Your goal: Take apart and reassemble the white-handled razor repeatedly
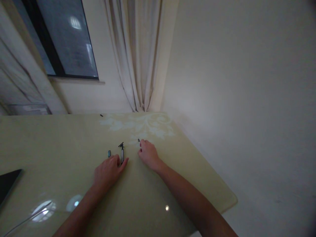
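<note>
My left hand (pixel 110 168) is closed round the lower end of a razor (pixel 122 154), between thumb and fingers. The razor stands up from the grip, its dark head tilted at the top. Just past the knuckles of that hand is a small dark and teal piece (pixel 109 153), perhaps a razor cartridge. To the right, my right hand (pixel 148 154) has its fingers curled together. At its fingertips is a small dark piece (pixel 138 140), apparently pinched; its kind is too small to make out.
Both arms reach over a pale, glossy table (pixel 74 141). Another small dark piece (pixel 101 115) lies by its far edge. At left are a dark flat object (pixel 8 184) and a thin cable (pixel 27 219). A wall (pixel 234 98) runs along the right, with curtains (pixel 138 59) behind.
</note>
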Motion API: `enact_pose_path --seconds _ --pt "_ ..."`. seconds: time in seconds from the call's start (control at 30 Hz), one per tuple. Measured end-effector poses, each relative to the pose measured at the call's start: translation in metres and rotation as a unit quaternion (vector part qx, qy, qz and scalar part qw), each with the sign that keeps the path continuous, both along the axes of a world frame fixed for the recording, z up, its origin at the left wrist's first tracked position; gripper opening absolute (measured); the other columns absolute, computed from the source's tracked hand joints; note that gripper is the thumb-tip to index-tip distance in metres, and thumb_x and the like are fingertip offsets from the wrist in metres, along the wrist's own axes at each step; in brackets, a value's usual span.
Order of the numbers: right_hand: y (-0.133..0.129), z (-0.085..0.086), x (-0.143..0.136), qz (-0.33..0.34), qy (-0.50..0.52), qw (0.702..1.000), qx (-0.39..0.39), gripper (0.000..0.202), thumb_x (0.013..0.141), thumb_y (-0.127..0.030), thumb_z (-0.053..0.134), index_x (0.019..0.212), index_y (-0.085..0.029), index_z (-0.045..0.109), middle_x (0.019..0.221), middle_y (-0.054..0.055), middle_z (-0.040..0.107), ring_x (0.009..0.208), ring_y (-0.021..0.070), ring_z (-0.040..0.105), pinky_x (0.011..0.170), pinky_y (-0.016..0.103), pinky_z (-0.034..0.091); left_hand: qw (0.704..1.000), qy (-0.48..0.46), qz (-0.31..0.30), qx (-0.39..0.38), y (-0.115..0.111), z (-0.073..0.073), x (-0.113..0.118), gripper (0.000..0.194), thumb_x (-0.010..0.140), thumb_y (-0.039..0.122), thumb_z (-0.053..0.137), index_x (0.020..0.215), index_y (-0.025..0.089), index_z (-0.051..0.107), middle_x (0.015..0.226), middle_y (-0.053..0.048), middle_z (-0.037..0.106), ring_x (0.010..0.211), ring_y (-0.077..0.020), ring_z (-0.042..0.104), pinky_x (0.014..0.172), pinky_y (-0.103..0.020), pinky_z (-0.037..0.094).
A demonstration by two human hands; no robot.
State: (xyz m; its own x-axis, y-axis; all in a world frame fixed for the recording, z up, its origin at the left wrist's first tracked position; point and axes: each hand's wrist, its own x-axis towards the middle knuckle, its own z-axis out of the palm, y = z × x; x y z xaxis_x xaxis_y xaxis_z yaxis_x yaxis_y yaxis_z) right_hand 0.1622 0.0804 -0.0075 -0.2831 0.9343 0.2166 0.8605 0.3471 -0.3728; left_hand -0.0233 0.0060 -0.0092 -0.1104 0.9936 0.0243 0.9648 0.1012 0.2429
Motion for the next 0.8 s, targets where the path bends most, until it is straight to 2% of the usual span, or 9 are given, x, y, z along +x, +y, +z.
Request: enact_pose_path --seconds 0.17,0.5,0.57,0.67,0.8 --pt "-0.004 -0.006 -0.031 0.005 -0.009 1.0 -0.022 0.033 0.09 -0.015 0.057 0.123 -0.017 0.062 0.115 0.015 0.07 0.099 0.0272 0.069 0.082 0.036 0.051 1.0 0.023 -0.017 -0.002 0.0 0.0 -0.001 0.048 0.099 0.063 0.037 0.078 0.024 0.056 0.087 -0.011 0.074 0.081 -0.0319 0.072 0.066 -0.038 0.045" --pt "-0.015 -0.007 -0.035 0.004 -0.021 0.999 -0.049 0.037 0.092 -0.02 0.058 0.128 -0.017 0.058 0.117 0.016 0.068 0.099 0.0284 0.071 0.08 0.037 0.052 0.998 0.055 -0.021 -0.02 0.0 0.0 0.002 0.05 0.101 0.063 0.035 0.085 0.023 0.061 0.095 -0.012 0.075 0.087 -0.0335 0.074 0.068 -0.038 0.047" --pt "-0.017 -0.001 -0.034 0.007 -0.024 0.998 -0.058 0.038 0.092 -0.024 0.059 0.129 -0.017 0.058 0.117 0.016 0.069 0.099 0.0285 0.07 0.08 0.037 0.051 0.998 0.058 -0.025 -0.02 0.0 0.001 0.003 0.05 0.101 0.062 0.035 0.088 0.022 0.062 0.096 -0.013 0.075 0.087 -0.0334 0.074 0.068 -0.038 0.048" --pt "-0.016 0.017 -0.026 -0.007 -0.036 0.998 -0.05 0.034 0.094 -0.03 0.059 0.125 -0.018 0.059 0.115 0.015 0.07 0.097 0.0277 0.07 0.077 0.035 0.048 0.997 0.067 -0.024 -0.024 -0.001 0.004 0.005 0.051 0.101 0.06 0.034 0.092 0.021 0.064 0.098 -0.014 0.076 0.088 -0.0328 0.074 0.069 -0.038 0.049" --pt "-0.017 0.039 0.003 -0.016 -0.024 0.999 -0.038 0.022 0.097 -0.036 0.059 0.112 -0.021 0.063 0.101 0.008 0.073 0.086 0.0227 0.066 0.069 0.031 0.039 0.997 0.075 -0.019 -0.031 -0.001 0.007 0.008 0.052 0.102 0.058 0.032 0.095 0.02 0.066 0.103 -0.015 0.076 0.091 -0.0334 0.075 0.071 -0.039 0.051"
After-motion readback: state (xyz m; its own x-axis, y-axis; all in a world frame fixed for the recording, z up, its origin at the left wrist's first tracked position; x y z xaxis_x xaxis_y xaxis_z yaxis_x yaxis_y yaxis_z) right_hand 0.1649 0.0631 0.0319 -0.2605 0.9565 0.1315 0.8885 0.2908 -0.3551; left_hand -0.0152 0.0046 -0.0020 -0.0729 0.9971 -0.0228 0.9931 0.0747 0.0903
